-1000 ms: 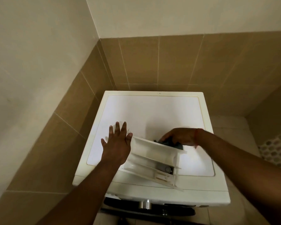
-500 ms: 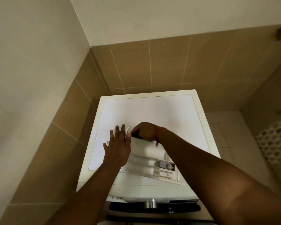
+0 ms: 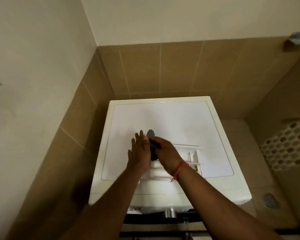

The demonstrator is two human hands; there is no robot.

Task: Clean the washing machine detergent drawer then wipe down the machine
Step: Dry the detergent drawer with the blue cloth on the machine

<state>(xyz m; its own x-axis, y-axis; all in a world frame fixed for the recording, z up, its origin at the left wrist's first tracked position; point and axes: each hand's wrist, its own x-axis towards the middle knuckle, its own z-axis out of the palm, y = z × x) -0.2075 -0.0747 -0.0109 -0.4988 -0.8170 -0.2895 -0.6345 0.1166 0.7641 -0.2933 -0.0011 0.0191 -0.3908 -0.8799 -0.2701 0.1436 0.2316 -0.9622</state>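
Note:
The white detergent drawer [image 3: 191, 157] lies on top of the white washing machine [image 3: 180, 122], near its front. My left hand [image 3: 139, 153] stands with straight fingers against the drawer's left end. My right hand [image 3: 166, 154] grips a dark cloth [image 3: 152, 148] and presses it on the drawer's left part, right beside my left hand. One corner of the cloth sticks up above my fingers. My hands hide the drawer's left half.
The machine stands in a corner of tan tiled walls [image 3: 145, 70]. A floor drain [image 3: 269, 200] and a white perforated basket [image 3: 291, 144] are to the right. The machine's dark door and a metal knob [image 3: 170, 213] show below the front edge.
My right hand with the cloth has moved from the drawer's right side to its left end, up against my left hand. The left hand has stayed at the drawer's left end.

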